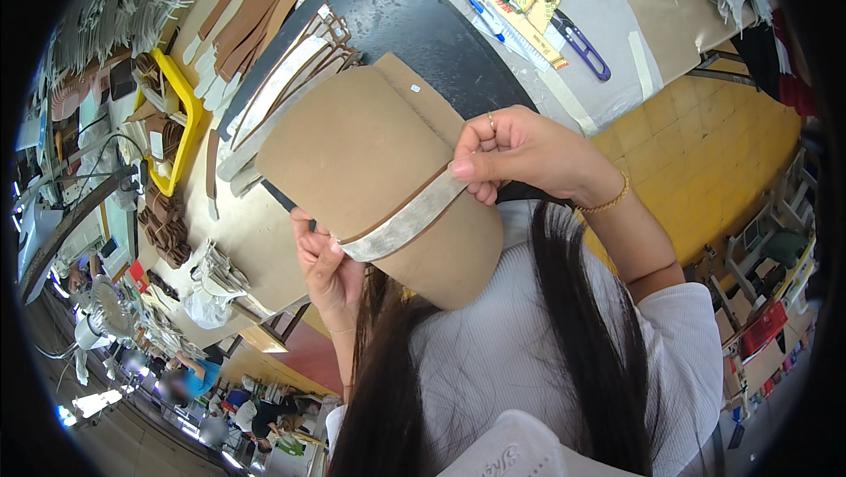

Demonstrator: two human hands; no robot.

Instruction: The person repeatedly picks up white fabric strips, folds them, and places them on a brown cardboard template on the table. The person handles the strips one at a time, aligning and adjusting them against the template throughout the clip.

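Note:
A large tan leather piece (352,151) with rounded ends is held up between both hands, above a black mat (414,18). Across it lies a whitish strip (401,223), a narrow pale band with a brown edge. My right hand (520,152) pinches the strip's right end against the leather with thumb and fingers; a ring and a gold bracelet show. My left hand (324,265) grips the strip's left end and the leather's lower edge from beneath.
Stacks of brown leather strips (256,10) and pale cut pieces (291,80) lie on the workbench (256,239). A yellow tray (181,115) stands left. Pens, a ruler and purple-handled scissors (582,47) lie at the back. Other people sit at lower left.

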